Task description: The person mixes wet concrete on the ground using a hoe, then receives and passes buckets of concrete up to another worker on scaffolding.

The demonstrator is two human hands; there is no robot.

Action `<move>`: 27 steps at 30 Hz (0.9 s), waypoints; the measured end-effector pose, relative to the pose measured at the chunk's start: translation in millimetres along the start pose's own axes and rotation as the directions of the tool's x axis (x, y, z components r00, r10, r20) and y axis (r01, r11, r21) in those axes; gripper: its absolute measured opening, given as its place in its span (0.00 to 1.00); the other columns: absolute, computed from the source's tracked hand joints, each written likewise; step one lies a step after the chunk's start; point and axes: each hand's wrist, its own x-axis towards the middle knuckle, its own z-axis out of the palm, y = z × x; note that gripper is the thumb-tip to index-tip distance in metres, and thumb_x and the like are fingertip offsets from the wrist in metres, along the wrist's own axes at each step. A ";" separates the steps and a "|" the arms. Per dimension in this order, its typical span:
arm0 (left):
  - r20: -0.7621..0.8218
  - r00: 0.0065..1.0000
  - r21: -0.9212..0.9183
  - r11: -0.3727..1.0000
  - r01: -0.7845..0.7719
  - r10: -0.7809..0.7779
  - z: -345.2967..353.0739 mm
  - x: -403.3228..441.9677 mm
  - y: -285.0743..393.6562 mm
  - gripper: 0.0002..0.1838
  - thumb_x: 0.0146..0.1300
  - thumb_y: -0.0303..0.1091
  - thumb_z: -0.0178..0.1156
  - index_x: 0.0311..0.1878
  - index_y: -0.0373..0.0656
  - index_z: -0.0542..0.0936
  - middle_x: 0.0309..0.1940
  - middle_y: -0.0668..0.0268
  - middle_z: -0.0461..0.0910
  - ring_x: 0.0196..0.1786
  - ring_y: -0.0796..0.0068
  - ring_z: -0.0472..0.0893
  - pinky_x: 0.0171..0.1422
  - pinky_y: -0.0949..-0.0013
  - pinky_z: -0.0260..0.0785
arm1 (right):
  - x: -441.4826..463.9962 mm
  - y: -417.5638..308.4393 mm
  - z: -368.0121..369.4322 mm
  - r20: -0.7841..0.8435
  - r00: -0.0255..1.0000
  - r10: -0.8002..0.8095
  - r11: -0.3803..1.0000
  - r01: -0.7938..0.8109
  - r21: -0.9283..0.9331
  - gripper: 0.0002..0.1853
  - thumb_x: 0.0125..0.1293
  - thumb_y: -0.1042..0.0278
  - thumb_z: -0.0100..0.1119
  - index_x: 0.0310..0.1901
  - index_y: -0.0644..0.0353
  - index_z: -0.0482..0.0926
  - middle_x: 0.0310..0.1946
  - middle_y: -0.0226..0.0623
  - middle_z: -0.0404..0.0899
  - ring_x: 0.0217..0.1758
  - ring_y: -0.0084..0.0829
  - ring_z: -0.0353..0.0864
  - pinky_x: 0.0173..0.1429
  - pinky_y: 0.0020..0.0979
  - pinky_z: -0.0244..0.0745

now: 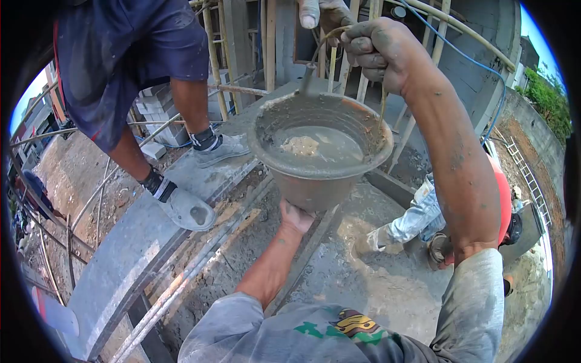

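Right hand point(376, 49) clamps handle point(322, 40); bucket point(318, 189) half-hides left hand point(296, 218), whose grip I cannot tell.

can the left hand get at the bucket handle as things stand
Probably not without shifting: the left hand is under the bucket, apparently supporting it, and the right hand and another person's hand crowd the handle above.

- Grey blocks point(160, 112) stacked on the left, behind the standing person's legs
- Bamboo poles point(213, 54) upright near the top
- A thin blue hose point(503, 94) curving down at upper right
- A pale ladder point(531, 179) at far right
- Green foliage point(548, 106) beyond a grey wall point(529, 124)
- A person in red point(504, 187), bent low at right
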 end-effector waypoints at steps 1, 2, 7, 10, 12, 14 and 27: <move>-0.015 1.000 -0.009 1.000 -0.018 0.018 5.4 13.7 6.4 0.25 0.65 0.53 0.44 0.58 0.50 0.72 0.57 0.65 0.74 0.60 0.62 0.73 0.61 0.53 0.67 | 21.3 -3.7 -8.9 0.084 0.995 -0.052 0.994 0.060 -0.096 0.09 0.61 0.68 0.52 0.39 0.64 0.72 0.20 0.27 0.68 0.17 0.17 0.63 0.19 0.22 0.59; -0.025 0.997 0.019 0.997 -0.071 0.072 0.2 31.9 11.8 0.25 0.65 0.53 0.44 0.58 0.50 0.72 0.57 0.66 0.74 0.60 0.62 0.73 0.61 0.52 0.67 | 61.7 2.8 -17.6 -0.053 0.999 0.008 0.999 -0.010 -0.045 0.12 0.60 0.63 0.55 0.36 0.66 0.76 0.27 0.41 0.75 0.30 0.32 0.73 0.31 0.30 0.68; -0.162 0.980 0.001 0.993 -0.115 0.114 9.9 53.3 15.6 0.25 0.65 0.53 0.45 0.58 0.49 0.72 0.58 0.65 0.73 0.60 0.62 0.72 0.60 0.50 0.67 | 120.5 34.7 23.1 -0.304 0.883 -0.358 0.814 0.136 -0.564 0.18 0.57 0.55 0.60 0.29 0.67 0.79 0.32 0.52 0.82 0.45 0.45 0.82 0.45 0.37 0.76; -0.123 0.969 0.077 0.976 -0.205 0.213 10.6 80.6 28.8 0.26 0.63 0.53 0.48 0.59 0.49 0.71 0.59 0.64 0.71 0.62 0.60 0.69 0.63 0.48 0.63 | 125.8 47.7 55.5 -0.356 0.745 -0.564 0.695 0.196 -0.692 0.27 0.52 0.55 0.62 0.46 0.69 0.68 0.44 0.53 0.72 0.54 0.45 0.72 0.56 0.38 0.66; 0.103 0.995 0.104 0.994 -0.024 0.013 -54.1 125.8 66.9 0.27 0.64 0.52 0.46 0.62 0.46 0.69 0.62 0.63 0.68 0.63 0.58 0.69 0.64 0.46 0.60 | 112.1 74.9 67.7 -0.295 0.694 -0.656 0.577 0.209 -0.790 0.44 0.45 0.57 0.64 0.61 0.75 0.57 0.61 0.59 0.59 0.69 0.49 0.54 0.73 0.41 0.46; 0.013 0.999 0.351 0.936 0.039 -0.046 -7.9 97.7 58.2 0.27 0.65 0.51 0.48 0.62 0.45 0.69 0.61 0.62 0.69 0.62 0.59 0.70 0.64 0.49 0.62 | 65.1 127.8 56.2 -0.315 0.541 -0.780 0.541 0.331 -0.773 0.29 0.52 0.66 0.56 0.53 0.76 0.62 0.51 0.61 0.64 0.57 0.50 0.65 0.63 0.41 0.61; -0.801 0.585 0.522 0.331 0.786 -0.127 -235.7 -50.0 -51.9 0.19 0.67 0.48 0.50 0.52 0.46 0.74 0.44 0.64 0.79 0.43 0.69 0.80 0.44 0.65 0.70 | -550.9 588.6 -111.7 -0.686 0.109 0.719 0.064 -0.994 -0.091 0.22 0.51 0.54 0.54 0.34 0.69 0.81 0.37 0.60 0.79 0.46 0.54 0.80 0.50 0.43 0.75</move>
